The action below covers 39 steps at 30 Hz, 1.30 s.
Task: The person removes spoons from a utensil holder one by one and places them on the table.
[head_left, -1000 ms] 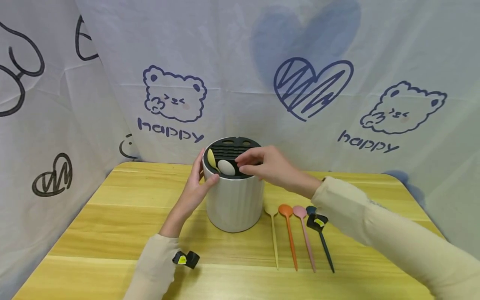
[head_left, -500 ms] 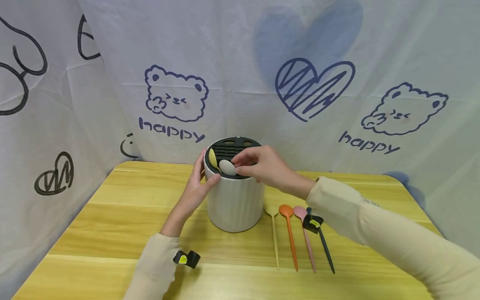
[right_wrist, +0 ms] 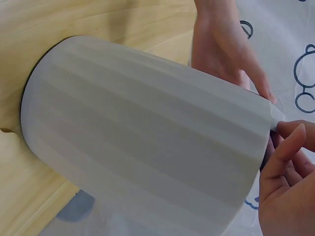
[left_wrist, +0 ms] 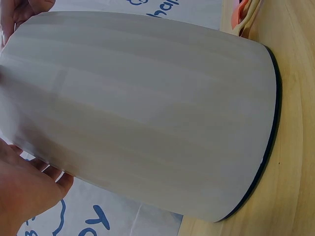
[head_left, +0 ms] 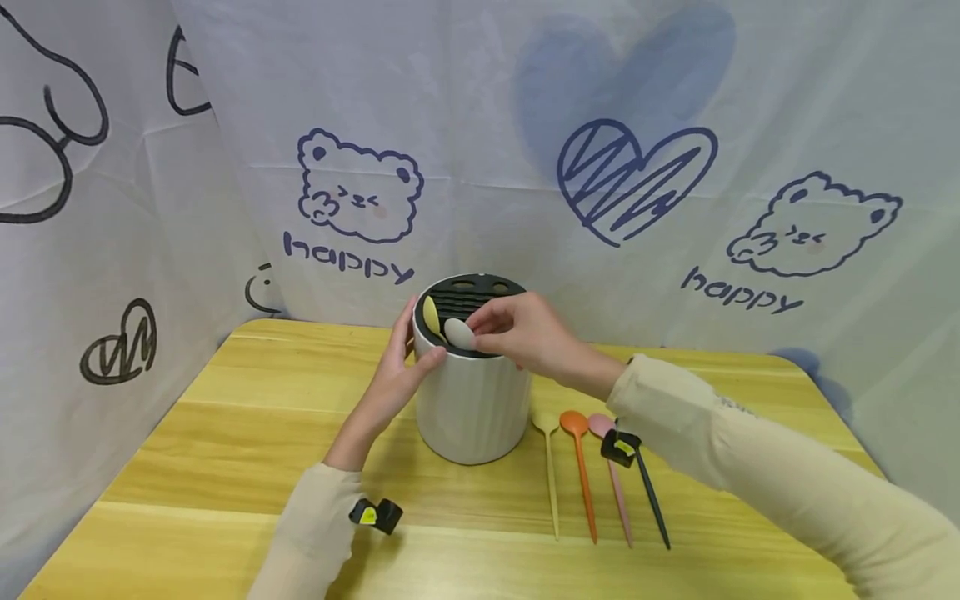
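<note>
A white ribbed utensil holder with a black slotted top stands on the table. My left hand holds its left side, thumb near the rim; the left wrist view shows curled fingers against the wall. In the top's front opening are a yellow spoon, bowl upward, and a light grey spoon. My right hand pinches the grey spoon's bowl at its right edge between thumb and fingers. Both spoons' handles are hidden inside the holder. From the right wrist view, the right fingers meet at the rim.
Right of the holder, a pale yellow spoon, an orange spoon, a pink spoon and a dark blue spoon lie side by side on the wooden table. A printed white cloth hangs behind.
My right hand has moved slightly left, from beside the grey spoon's bowl to pinching its edge. The left hand keeps its hold on the holder, and the head view has shifted a little.
</note>
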### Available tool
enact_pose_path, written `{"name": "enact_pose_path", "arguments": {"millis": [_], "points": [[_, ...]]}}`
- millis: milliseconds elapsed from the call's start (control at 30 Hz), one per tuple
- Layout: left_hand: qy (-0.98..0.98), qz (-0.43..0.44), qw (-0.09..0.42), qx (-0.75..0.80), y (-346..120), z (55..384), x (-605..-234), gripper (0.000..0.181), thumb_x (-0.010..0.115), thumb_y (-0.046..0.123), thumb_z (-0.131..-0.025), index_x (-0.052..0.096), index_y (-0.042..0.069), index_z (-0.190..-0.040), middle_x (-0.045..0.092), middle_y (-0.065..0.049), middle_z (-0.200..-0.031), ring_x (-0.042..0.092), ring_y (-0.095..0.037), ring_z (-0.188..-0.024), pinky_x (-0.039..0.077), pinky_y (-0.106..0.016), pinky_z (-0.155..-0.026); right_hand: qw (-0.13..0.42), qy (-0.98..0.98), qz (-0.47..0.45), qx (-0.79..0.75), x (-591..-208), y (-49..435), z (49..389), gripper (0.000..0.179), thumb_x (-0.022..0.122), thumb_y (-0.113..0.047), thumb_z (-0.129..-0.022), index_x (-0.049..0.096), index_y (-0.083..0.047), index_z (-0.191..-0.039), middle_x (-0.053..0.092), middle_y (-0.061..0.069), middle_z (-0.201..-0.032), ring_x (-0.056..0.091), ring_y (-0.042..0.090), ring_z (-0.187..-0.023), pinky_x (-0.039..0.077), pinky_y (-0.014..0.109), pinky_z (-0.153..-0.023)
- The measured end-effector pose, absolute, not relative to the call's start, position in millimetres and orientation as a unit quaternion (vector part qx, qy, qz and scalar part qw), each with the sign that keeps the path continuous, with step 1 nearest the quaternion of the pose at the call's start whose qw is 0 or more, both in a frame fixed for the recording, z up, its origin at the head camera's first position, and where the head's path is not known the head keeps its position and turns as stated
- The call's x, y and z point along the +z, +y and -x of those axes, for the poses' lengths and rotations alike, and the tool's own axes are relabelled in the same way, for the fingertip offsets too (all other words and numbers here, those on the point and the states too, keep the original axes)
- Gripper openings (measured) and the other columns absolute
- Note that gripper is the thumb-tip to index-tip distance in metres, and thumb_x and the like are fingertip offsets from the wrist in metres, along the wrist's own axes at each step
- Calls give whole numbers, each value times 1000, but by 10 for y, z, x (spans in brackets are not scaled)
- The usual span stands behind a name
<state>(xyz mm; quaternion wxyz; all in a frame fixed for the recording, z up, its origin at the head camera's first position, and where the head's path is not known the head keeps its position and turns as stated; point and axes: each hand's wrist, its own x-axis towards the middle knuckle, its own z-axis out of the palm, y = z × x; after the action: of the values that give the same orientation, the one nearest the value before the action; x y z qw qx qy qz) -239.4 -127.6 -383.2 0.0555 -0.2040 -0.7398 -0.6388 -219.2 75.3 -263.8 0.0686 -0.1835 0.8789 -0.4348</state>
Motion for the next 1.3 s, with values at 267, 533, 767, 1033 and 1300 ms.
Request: {"name": "enact_pose_path", "arguments": {"millis": [267, 533, 767, 1033, 1300], "points": [[-737, 208, 59, -641, -1270, 2385, -3824, 99, 62, 59, -86, 9, 13, -156, 13, -8, -160, 14, -24, -144, 14, -50, -115, 33, 863, 213, -457, -2701, 761, 2186, 15, 69, -6, -88, 71, -1, -103, 71, 7, -92, 62, 17, -73, 47, 29, -47], [-739, 206, 59, -639, -1273, 2387, -3828, 100, 62, 59, -85, 9, 12, -156, 12, -9, -160, 15, -26, -144, 15, -50, -115, 44, 847, 218, -483, -2699, 803, 2185, 16, 64, -2, -91, 65, 3, -107, 67, 12, -95, 61, 19, -77, 53, 32, -53], [-740, 204, 58, -638, -1271, 2375, -3823, 101, 62, 62, -84, 9, 14, -156, 11, -9, -160, 14, -27, -145, 15, -50, -115, 41, 839, 200, -504, -2688, 875, 2181, 17, 61, -1, -92, 62, 4, -109, 66, 15, -98, 60, 23, -81, 53, 34, -55], [-742, 200, 55, -637, -1270, 2371, -3823, 98, 61, 59, -86, 9, 16, -157, 10, -9, -160, 13, -29, -145, 14, -52, -115, 11, 817, 186, -546, -2651, 964, 2202, 24, 59, 3, -92, 58, 4, -116, 64, 18, -101, 61, 32, -88, 54, 29, -56], [-742, 202, 56, -636, -1268, 2380, -3825, 98, 61, 59, -86, 9, 14, -156, 11, -9, -160, 13, -30, -145, 14, -53, -114, 6, 814, 195, -548, -2578, 1066, 2243, 33, 59, 2, -91, 56, 2, -124, 64, 18, -101, 60, 29, -85, 53, 27, -58]]}}
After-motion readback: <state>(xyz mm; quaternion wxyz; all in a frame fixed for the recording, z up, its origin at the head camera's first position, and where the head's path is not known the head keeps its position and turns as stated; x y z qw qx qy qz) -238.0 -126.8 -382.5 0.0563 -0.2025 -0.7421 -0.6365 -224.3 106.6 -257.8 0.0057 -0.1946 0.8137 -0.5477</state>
